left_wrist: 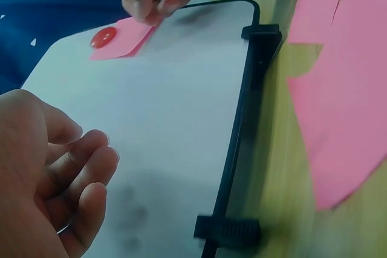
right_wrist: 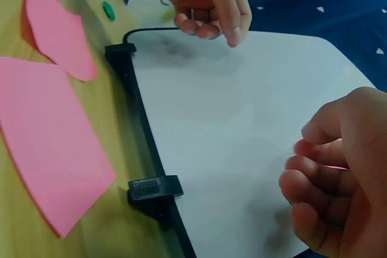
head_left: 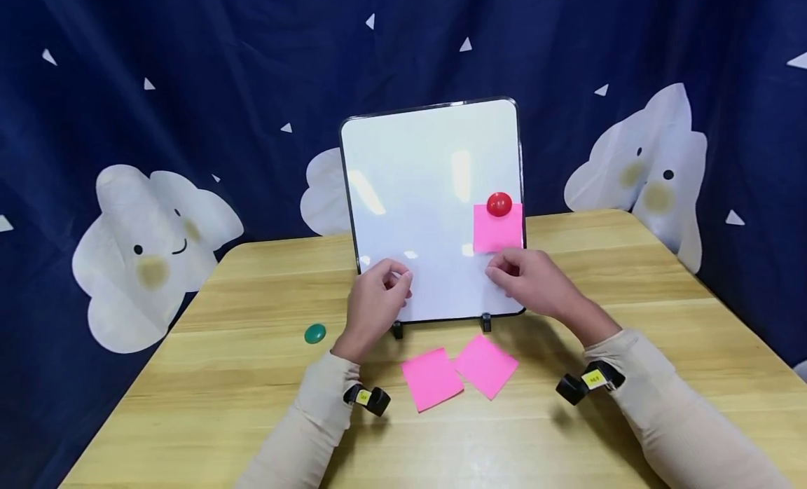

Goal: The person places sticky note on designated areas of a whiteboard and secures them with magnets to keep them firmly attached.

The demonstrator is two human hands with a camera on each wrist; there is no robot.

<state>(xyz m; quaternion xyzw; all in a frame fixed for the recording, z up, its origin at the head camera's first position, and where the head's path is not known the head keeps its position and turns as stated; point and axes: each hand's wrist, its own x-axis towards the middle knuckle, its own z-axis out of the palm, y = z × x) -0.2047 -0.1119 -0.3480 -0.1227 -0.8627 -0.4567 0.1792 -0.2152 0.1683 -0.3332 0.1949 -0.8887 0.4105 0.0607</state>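
Note:
A small whiteboard (head_left: 435, 167) with a black frame stands tilted back on two black feet (head_left: 486, 322). On its right side a red round magnet (head_left: 499, 204) overlaps the top of a pink sticky note (head_left: 494, 233). My left hand (head_left: 376, 300) is in front of the board's lower left, fingers loosely curled around nothing. At the lower right, my right hand (head_left: 532, 277) overlaps the note's bottom edge in the head view; its fingers are also loosely bent and empty. Two more pink notes, a left one (head_left: 432, 379) and a right one (head_left: 486, 366), lie on the table before the board.
A green round magnet (head_left: 315, 333) lies on the wooden table (head_left: 252, 405), left of my left hand. Behind the table hangs a dark blue curtain (head_left: 252, 54) with white clouds and triangles. Each sleeve carries a black wrist device.

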